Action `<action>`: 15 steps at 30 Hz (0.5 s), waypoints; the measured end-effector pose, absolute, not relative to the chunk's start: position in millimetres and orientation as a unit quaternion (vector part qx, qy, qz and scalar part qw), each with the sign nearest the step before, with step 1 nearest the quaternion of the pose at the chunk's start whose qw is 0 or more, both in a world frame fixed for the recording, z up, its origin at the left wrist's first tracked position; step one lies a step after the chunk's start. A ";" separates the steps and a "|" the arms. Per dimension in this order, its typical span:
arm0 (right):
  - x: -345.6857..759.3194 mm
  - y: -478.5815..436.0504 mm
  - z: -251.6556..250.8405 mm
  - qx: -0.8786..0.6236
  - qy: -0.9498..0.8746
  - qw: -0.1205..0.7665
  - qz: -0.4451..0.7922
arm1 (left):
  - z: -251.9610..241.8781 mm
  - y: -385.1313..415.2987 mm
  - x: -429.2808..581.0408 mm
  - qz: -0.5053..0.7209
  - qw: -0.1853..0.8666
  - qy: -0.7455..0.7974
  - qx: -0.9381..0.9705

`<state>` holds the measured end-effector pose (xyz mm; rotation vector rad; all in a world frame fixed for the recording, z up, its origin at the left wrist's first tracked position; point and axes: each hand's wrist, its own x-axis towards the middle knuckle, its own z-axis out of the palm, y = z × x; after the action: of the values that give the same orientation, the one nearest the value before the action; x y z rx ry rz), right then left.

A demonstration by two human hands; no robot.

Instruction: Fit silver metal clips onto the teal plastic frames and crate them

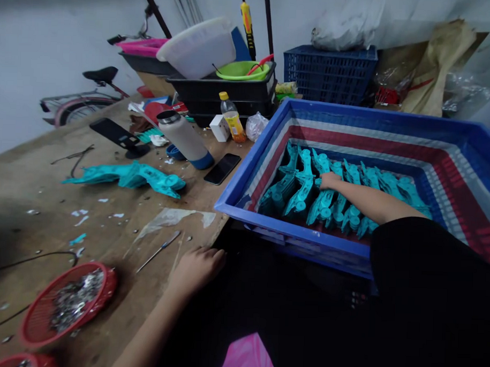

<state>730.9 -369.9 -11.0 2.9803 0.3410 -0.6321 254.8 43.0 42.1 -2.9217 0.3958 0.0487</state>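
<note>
My right hand (329,181) reaches into the blue crate (307,228), its fingers closed on a teal plastic part (320,205). Several like parts (303,199) stand in rows around it, on a striped woven lining. My left hand (200,263) rests at the edge of the worktable (152,303), its fingers curled in and nothing seen in them. Near that hand lies a thin screwdriver-like tool (159,251). Another teal plastic part (128,177) lies on the table, farther back to the left.
Red baskets (39,315) stand at the lower left, the larger holding small metal pieces (78,301). Behind are a phone (222,169), an insulated bottle (186,141), a drink bottle (233,119), a phone stand (118,136) and black bins (224,92). A dark blue crate (329,74) stands behind.
</note>
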 end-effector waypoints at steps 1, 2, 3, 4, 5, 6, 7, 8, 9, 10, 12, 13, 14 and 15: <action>729.9 -368.1 -13.6 0.972 0.106 0.034 -0.208 | 42.5 42.9 254.5 0.017 0.095 0.132 -0.986; 728.9 -366.3 -15.0 0.972 0.101 0.029 -0.210 | 43.0 42.8 254.3 0.018 0.095 0.133 -0.986; 728.0 -364.7 -15.5 0.972 0.098 0.024 -0.211 | 43.4 42.7 254.1 0.020 0.099 0.134 -0.986; 727.2 -363.2 -15.0 0.972 0.096 0.018 -0.212 | 43.8 42.4 254.0 0.022 0.105 0.135 -0.985; 726.2 -361.9 -13.7 0.973 0.096 0.012 -0.212 | 44.1 42.1 253.9 0.024 0.111 0.137 -0.984; 724.8 -360.9 -11.7 0.973 0.096 0.005 -0.212 | 44.4 41.8 253.8 0.026 0.116 0.137 -0.983; 723.1 -360.2 -9.0 0.972 0.097 -0.002 -0.212 | 44.6 41.4 253.8 0.029 0.120 0.137 -0.983; 720.8 -359.6 -5.9 0.972 0.099 -0.009 -0.213 | 44.7 41.1 253.7 0.031 0.122 0.138 -0.982; 717.8 -359.1 -2.6 0.972 0.102 -0.016 -0.213 | 44.8 40.8 253.7 0.032 0.123 0.139 -0.982; 714.2 -358.6 1.0 0.971 0.106 -0.024 -0.213 | 44.8 40.4 253.7 0.033 0.124 0.139 -0.982; 705.4 -357.5 8.4 0.970 0.119 -0.040 -0.207 | 44.8 39.6 253.8 0.031 0.126 0.139 -0.982; 700.5 -356.9 12.2 0.970 0.127 -0.048 -0.200 | 44.7 39.2 253.9 0.030 0.126 0.138 -0.982; 695.5 -356.2 16.2 0.971 0.137 -0.058 -0.189 | 44.6 38.9 254.1 0.028 0.123 0.137 -0.982; 690.6 -355.8 20.4 0.971 0.149 -0.068 -0.176 | 44.4 38.7 254.4 0.026 0.119 0.135 -0.983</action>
<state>690.6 -355.8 20.4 3.1893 0.4897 -0.5778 254.4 38.7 44.4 -2.8759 0.3943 0.0751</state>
